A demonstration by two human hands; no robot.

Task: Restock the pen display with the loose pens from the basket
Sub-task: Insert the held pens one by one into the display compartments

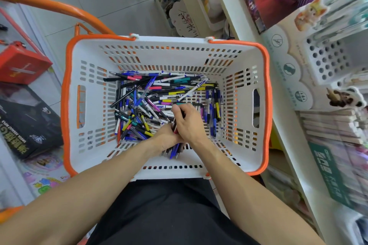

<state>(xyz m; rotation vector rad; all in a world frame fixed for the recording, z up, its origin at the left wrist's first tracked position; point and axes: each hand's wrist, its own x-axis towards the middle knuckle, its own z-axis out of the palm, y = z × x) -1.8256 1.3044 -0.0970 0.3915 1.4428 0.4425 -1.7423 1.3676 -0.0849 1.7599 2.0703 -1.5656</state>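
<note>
A white basket with an orange rim fills the middle of the frame, seen from straight above. Its floor is covered by a loose heap of pens, blue, black, yellow, pink and teal, lying at every angle.

Both hands are down inside the basket, near its lower wall. The left hand has its fingers curled around a bundle of pens, whose blue and dark ends stick out below the hand toward the bottom of the frame. The right hand lies over the left, touching it, its fingers curled; its fingertips pinch a pen at the top of the bundle, just at the edge of the heap. How many pens the bundle holds cannot be told.

At the right edge of the frame stands a shelf with the pen display, a white holder pierced with round holes, behind a printed card front. Stacked notebooks lie below it. At the left of the frame are a red box and a black box.
</note>
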